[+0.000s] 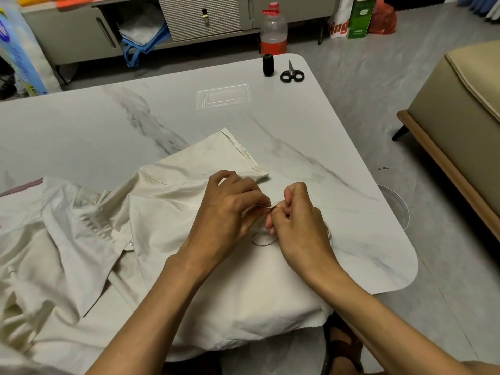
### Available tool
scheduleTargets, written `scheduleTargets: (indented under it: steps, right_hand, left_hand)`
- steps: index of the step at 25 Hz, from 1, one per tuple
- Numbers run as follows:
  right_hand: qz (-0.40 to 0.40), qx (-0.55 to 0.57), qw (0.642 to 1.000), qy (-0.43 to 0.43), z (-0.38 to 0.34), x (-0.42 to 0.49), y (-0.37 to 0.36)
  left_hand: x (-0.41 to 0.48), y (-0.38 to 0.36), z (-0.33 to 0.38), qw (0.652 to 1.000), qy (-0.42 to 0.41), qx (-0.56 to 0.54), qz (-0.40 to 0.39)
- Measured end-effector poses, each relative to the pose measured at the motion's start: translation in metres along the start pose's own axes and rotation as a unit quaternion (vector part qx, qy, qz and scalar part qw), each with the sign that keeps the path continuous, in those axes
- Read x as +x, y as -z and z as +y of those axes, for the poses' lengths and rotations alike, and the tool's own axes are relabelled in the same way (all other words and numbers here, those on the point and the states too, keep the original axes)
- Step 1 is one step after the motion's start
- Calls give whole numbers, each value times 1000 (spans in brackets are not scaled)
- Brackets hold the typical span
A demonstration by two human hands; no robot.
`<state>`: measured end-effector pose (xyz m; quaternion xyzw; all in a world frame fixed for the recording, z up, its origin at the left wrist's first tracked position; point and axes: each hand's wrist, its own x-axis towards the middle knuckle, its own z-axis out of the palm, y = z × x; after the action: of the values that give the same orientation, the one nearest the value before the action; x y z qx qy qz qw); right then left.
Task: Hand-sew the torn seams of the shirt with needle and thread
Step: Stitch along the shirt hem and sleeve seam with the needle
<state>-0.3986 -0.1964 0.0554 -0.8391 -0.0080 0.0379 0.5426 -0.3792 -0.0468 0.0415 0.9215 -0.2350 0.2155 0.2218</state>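
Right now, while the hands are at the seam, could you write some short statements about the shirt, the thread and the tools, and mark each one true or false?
1. The left hand pinches the shirt. True.
2. The scissors lie on the shirt. False: they lie on the bare table, at its far corner, apart from the shirt.
3. The spool stands upright beside the scissors. True.
4. The thread looping below the right hand is white. False: it is dark.
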Motion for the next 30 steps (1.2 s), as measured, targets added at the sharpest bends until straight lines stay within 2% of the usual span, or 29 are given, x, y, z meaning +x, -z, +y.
scheduleTargets:
  steps: [3,5,7,8,10,11,13,15,17,20,25,27,30]
  right_hand:
    - [-26,27,999,-10,-4,-1,3]
    - [-16,-86,996,24,-3,-3,6]
    - [58,-251,962,85,-7,-4,15]
    - [105,-272,951,100,-10,-1,22]
    - [141,-209,964,84,-12,8,35]
    - [117,-157,979,55,-10,15,39]
    - [11,-78,997,-12,-10,22,41]
    - [-80,-24,995,-55,-11,22,33]
    - [-109,-13,992,-60,-11,21,27]
    - [-107,14,992,-67,-10,21,21]
    - [-9,110,994,-26,-13,20,19]
    - [21,199,979,-35,-14,24,23]
    - [1,338,938,-82,-17,26,26]
  left_hand:
    - [-1,2,-4,1000,12,-2,13]
    - [-2,3,-5,999,25,-2,22]
    - [-3,6,-7,999,35,-2,33]
    - [-4,7,-7,999,37,-5,40]
    - [-5,9,-8,998,35,-10,52]
    - [-6,11,-8,998,30,-9,55]
    - [-7,12,-8,998,14,3,58]
    - [-9,13,-8,998,-6,19,63]
    - [-11,15,-10,997,-20,32,67]
    - [-14,18,-11,996,-27,39,75]
    - [-17,21,-10,996,-22,42,75]
    - [-20,23,-10,998,-7,30,63]
    - [-27,25,-10,998,28,-39,38]
